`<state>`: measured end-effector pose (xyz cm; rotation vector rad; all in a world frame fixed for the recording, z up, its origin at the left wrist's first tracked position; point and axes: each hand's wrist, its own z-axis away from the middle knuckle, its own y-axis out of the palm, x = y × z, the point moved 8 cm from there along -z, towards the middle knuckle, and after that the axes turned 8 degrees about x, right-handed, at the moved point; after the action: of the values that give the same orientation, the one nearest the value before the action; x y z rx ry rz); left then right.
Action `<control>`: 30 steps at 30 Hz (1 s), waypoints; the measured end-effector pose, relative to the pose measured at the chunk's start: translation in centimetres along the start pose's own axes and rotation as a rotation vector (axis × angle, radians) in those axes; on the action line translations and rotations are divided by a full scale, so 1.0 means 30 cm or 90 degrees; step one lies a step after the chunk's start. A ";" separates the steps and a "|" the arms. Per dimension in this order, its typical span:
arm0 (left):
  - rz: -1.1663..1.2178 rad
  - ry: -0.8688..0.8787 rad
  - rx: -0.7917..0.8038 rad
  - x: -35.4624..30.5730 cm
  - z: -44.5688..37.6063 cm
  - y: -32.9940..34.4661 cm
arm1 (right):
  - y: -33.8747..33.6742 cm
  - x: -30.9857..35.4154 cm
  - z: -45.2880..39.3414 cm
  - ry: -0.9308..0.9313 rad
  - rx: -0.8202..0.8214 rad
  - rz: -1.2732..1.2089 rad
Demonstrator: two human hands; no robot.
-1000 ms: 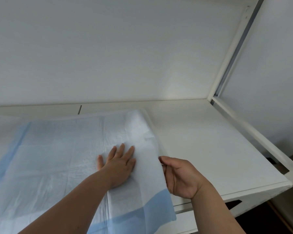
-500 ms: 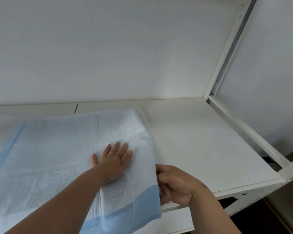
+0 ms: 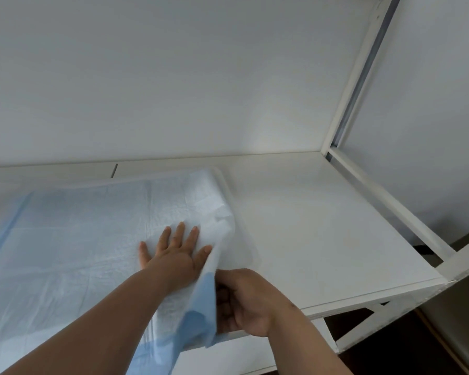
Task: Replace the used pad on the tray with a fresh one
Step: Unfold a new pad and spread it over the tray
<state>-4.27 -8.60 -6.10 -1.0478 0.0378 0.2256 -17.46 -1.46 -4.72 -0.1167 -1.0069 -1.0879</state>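
Pinched in the right hand [image 3: 244,301], the blue border of the pad [image 3: 79,239] is lifted off the tray [image 3: 322,226], thumb and fingers closed on the near right corner so the edge stands up in a loose fold. That grip looks firm enough for thin sheet material. Beside it the left hand [image 3: 173,253] lies flat and open on the quilted white middle of the pad, fingers spread, gripping nothing, only pressing.

Most of the pad lies spread over the left part of the white tray, a pale blue strip running down its far left side; the right part of the tray is bare up to the frame rail [image 3: 390,207] along its right edge (whether this is the used pad or the fresh one, I cannot tell from here).

To do this step well, I would judge the pressing palm should hold the middle steady while the pinching hand draws the corner slowly and low, keeping the fold from creasing or dragging the rest askew.
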 end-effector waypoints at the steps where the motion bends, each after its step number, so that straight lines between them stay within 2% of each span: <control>1: -0.006 -0.002 -0.003 0.001 -0.001 0.002 | 0.008 0.003 -0.008 -0.007 -0.022 0.019; 5: -0.027 -0.006 -0.024 0.002 0.022 0.003 | 0.063 0.021 -0.022 -0.045 -0.059 0.072; 8: 0.059 0.025 -0.050 0.018 0.025 -0.026 | 0.080 0.035 -0.023 -0.098 -0.050 0.088; 10: 0.225 0.047 -0.043 0.051 0.029 -0.040 | 0.042 0.041 -0.024 -0.132 -0.111 0.152; 13: 0.709 0.054 -0.022 0.098 0.086 -0.065 | 0.008 0.102 0.005 -0.211 -0.219 0.337; 14: 0.762 0.072 -0.029 0.094 0.105 -0.098 | 0.022 0.126 0.014 -0.235 -0.230 0.399; 16: 0.636 0.109 -0.013 0.063 0.142 -0.179 | 0.043 0.151 0.020 -0.247 -0.240 0.480; 18: 0.551 0.155 0.053 0.010 0.184 -0.230 | 0.053 0.162 0.018 -0.251 -0.248 0.500; 21: 0.559 0.169 0.134 -0.018 0.209 -0.212 | 0.080 0.159 0.006 -0.273 -0.202 0.437; 24: 0.597 0.141 0.119 0.019 0.209 -0.180 | 0.085 0.124 -0.004 -0.247 -0.134 0.285; 27: 0.675 0.135 0.037 0.074 0.208 -0.210 | 0.046 0.091 -0.008 -0.203 -0.166 0.176; 30: 0.742 0.119 0.032 0.123 0.207 -0.206 | 0.018 0.088 -0.007 -0.196 -0.212 0.131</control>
<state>0.11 -5.59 1.78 -0.8887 0.8304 1.1682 -16.67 -3.11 -2.73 -0.6603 -1.0521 -1.0582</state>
